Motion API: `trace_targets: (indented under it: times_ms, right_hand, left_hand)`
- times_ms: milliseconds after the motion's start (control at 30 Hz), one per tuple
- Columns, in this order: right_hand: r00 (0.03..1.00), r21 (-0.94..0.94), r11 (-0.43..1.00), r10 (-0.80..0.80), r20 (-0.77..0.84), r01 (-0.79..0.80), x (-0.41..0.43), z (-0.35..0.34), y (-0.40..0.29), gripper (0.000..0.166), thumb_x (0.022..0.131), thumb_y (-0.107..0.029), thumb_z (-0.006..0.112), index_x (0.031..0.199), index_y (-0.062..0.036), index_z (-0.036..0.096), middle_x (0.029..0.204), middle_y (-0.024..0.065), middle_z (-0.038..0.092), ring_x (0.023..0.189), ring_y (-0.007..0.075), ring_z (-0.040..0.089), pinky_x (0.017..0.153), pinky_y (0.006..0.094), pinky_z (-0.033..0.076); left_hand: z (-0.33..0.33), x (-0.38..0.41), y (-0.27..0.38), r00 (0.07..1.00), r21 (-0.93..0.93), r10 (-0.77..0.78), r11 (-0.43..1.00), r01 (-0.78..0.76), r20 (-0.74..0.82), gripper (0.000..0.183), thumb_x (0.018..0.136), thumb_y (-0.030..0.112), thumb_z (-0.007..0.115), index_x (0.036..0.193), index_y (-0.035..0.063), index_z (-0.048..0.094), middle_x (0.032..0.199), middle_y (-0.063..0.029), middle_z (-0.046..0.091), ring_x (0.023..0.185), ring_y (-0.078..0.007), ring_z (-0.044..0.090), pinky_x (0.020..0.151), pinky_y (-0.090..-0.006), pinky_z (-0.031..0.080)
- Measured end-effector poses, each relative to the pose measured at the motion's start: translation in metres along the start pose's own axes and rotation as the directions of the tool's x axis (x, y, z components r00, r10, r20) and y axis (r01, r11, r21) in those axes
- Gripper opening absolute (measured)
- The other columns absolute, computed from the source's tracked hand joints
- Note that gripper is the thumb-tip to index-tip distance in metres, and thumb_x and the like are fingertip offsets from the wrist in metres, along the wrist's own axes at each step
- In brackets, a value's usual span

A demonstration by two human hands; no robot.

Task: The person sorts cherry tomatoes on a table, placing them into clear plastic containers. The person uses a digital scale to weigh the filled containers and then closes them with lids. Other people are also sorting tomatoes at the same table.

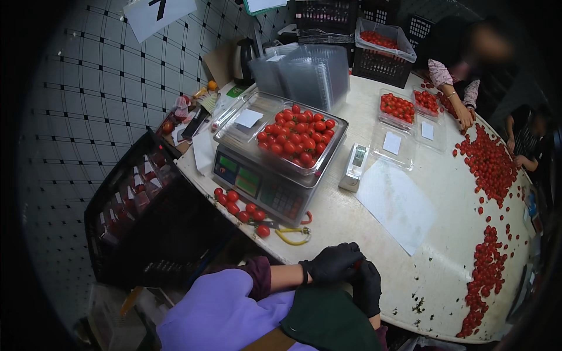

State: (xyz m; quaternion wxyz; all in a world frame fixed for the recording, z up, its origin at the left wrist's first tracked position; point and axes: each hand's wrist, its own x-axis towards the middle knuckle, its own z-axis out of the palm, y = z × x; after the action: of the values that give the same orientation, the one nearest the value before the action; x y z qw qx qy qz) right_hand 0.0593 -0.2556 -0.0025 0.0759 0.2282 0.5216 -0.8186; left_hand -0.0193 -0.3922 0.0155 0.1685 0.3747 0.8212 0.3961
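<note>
Both my hands wear black gloves and meet at the near edge of the white table. My left hand (pixel 336 262) has its fingers curled close against my right hand (pixel 368 287). A bit of red, seemingly a cherry tomato (pixel 358 264), shows between them; which hand grips it is unclear. Beyond them, a digital scale (pixel 259 184) carries an open clear plastic clamshell box full of cherry tomatoes (pixel 296 136), its lid folded out to the left with a white label. Several loose tomatoes (pixel 232 208) lie before the scale, beside scissors with a yellow cord (pixel 293 236).
Stacked clear plastic boxes (pixel 307 74) stand behind the scale. A small white device (pixel 354 168) and a white sheet (pixel 397 204) lie right of it. Tomato heaps (pixel 489 164) line the far right; a co-worker's hand (pixel 463 115) reaches there. A black crate (pixel 131 197) holds filled packs at left.
</note>
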Motion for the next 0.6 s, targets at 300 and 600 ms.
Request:
trace_targets:
  times_ms: [300,600]
  right_hand:
    - [0.999,0.071,0.997,0.031,-0.026,-0.029,-0.006,0.008,0.0,0.022,0.089,-0.026,0.055,0.089,-0.0036,0.056,0.073,0.0024,0.057,0.066,0.0095,0.053,0.059,0.0232,0.043]
    - [0.9,0.274,0.94,-0.068,-0.431,0.203,-0.044,-0.079,-0.017,0.026,0.088,-0.024,0.055,0.1,-0.0007,0.054,0.084,0.0113,0.062,0.069,0.0165,0.058,0.065,0.028,0.047]
  left_hand:
    - [-0.001,-0.006,-0.001,1.0,0.02,0.025,0.999,-0.025,0.018,0.034,0.078,0.015,0.056,0.11,0.0051,0.053,0.103,-0.0132,0.055,0.097,-0.0301,0.054,0.081,-0.0394,0.045]
    - [0.005,0.029,0.01,0.98,-0.068,0.08,0.995,-0.069,0.18,0.036,0.08,0.011,0.061,0.115,0.0053,0.054,0.099,-0.0138,0.058,0.082,-0.0234,0.06,0.071,-0.0325,0.05]
